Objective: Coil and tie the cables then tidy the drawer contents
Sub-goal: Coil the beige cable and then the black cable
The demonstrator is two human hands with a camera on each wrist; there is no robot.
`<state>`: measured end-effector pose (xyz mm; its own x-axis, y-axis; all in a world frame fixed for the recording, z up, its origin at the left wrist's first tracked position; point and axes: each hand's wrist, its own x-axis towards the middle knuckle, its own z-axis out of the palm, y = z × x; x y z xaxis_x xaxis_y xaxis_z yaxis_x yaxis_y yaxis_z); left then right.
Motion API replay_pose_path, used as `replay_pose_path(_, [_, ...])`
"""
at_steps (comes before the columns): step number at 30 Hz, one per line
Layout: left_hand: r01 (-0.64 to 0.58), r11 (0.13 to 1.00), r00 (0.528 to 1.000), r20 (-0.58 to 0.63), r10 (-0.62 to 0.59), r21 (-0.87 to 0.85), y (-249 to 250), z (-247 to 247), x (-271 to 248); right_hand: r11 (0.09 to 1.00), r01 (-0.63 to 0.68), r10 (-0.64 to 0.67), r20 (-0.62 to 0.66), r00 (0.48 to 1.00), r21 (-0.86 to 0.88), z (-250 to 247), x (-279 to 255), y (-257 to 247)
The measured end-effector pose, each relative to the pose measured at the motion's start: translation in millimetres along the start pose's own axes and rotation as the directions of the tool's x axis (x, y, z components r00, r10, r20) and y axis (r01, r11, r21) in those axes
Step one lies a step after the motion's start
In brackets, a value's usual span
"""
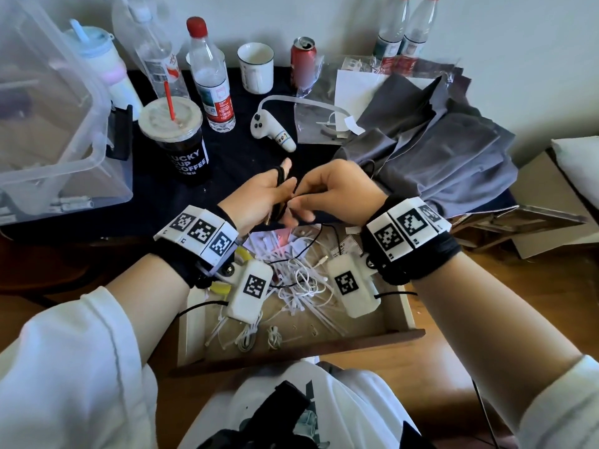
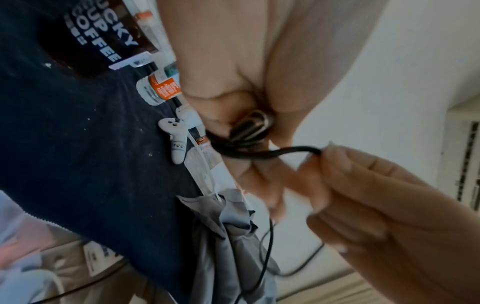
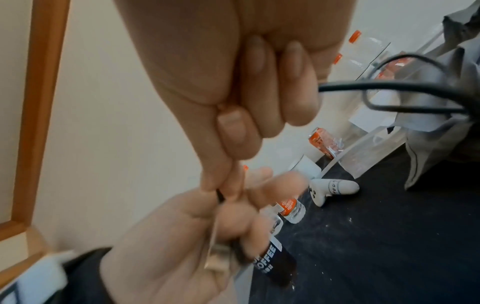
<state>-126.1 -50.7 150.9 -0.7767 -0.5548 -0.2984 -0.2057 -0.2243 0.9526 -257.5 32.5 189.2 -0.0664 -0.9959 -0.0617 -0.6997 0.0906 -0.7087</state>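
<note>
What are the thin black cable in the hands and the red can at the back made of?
The thin black cable looks like rubbery plastic with a dull sheen: it bends in soft loops, and its plug gleams like metal. The red can is probably painted metal, as its silvery opened top shines.

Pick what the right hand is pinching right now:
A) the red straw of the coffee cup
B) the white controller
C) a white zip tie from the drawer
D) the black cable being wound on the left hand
D: the right hand pinches a loop of the black cable, whose coils and metal plug sit in the left hand, above the open drawer.
</note>
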Motion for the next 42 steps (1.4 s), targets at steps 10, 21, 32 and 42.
replay_pose_path(10, [0.103, 0.969, 0.944, 0.33, -0.023, -0.226, -1, -9, -9, 0.956, 0.094, 0.001, -0.322, 0.947, 0.279, 0, 9, 23])
replay_pose_path(21, [0.115, 0.825, 0.907, 0.397, 0.139, -0.553, 20, -7, -10, 0.804, -0.01, 0.071, -0.079, 0.994, 0.594, 17, 13, 20])
replay_pose_path(32, [-0.057, 0.629, 0.962, 0.125, 0.242, -0.775, 37, -3, -7, 0.928, -0.127, 0.143, -0.02, 0.99, 0.35, 44, 17, 31])
replay_pose_path(42, [-0.123, 0.94, 0.992, -0.062, 0.109, -0.32, 14, 7, 0, 0.943, 0.012, 0.051, 0.179, 0.982, -0.334, 44, 10, 14])
